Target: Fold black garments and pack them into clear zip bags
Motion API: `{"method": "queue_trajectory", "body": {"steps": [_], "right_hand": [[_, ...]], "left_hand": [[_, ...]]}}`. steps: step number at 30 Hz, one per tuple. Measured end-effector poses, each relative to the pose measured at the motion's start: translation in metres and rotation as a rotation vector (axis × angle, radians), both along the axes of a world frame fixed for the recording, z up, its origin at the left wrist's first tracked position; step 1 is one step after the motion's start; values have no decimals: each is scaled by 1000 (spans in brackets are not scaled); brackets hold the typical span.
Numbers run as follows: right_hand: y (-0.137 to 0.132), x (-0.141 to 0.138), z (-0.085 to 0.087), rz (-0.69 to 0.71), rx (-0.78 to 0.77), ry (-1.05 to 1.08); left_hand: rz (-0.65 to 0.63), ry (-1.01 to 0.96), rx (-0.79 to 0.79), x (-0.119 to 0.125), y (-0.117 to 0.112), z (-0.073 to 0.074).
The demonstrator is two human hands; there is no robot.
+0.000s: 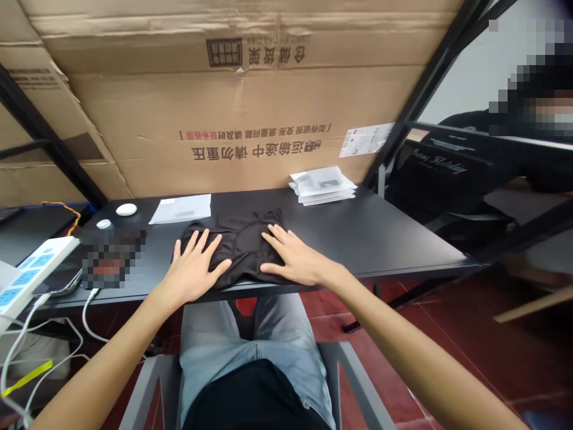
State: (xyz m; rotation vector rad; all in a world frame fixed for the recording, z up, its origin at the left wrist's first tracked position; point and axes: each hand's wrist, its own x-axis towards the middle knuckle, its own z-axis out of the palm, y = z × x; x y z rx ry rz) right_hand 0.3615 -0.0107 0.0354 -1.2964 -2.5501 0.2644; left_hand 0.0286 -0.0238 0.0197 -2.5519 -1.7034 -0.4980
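Note:
A black, thin-looking piece of cloth [244, 242] lies spread on the dark table near its front edge, with wrinkles across it. My left hand [193, 266] rests on its left part, fingers spread. On the right part lies my right hand [293, 257], palm down and fingers stretched out. Neither hand grips anything. What kind of garment the cloth is, I cannot tell. Behind it to the left sits a flat white plastic packet [180, 209]. A stack of several similar packets [323, 186] stands behind it to the right.
Cardboard [250, 107] walls off the back of the table [389, 239]. At left are a white power strip [33, 275], a phone [58, 280], cables, a blurred-out object [114, 260] and two small white round things [126, 209]. A person in black [465, 155] is at the right.

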Motion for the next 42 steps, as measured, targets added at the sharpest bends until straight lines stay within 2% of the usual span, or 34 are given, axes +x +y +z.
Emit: {"method": "queue_trajectory", "body": {"steps": [3, 6, 9, 11, 14, 17, 20, 23, 26, 29, 34, 38, 42], "right_hand": [[-17, 0, -4, -34, -42, -42], [-11, 7, 0, -5, -44, -30], [17, 30, 9, -22, 58, 42], [46, 57, 18, -147, 229, 32], [97, 104, 32, -327, 399, -189], [136, 139, 43, -452, 427, -373], [152, 155, 48, -517, 416, -412], [153, 155, 50, -570, 399, -413], [145, 148, 56, -602, 417, -406], [127, 128, 65, -570, 482, -389], [74, 58, 73, -308, 622, -233], [29, -6, 57, -83, 636, -201], [7, -40, 34, 59, 602, -252]], "left_hand": [[-19, 24, -55, -13, -5, -9], [-32, 19, -38, -17, -1, -8], [-33, 4, -32, -17, 0, -5], [-33, -16, -39, -17, 1, -1], [-38, -74, -4, -16, 3, 6], [-85, -145, 70, -10, 8, 11], [-146, -207, 134, -1, 9, 13], [-178, -270, 169, 6, 6, 14], [-169, -341, 201, 10, 4, 15], [-163, -421, 266, 16, 5, 22], [-166, -452, 446, 39, 8, 44], [-203, -258, 502, 53, 7, 56], [-285, -46, 439, 51, 7, 49]]}}
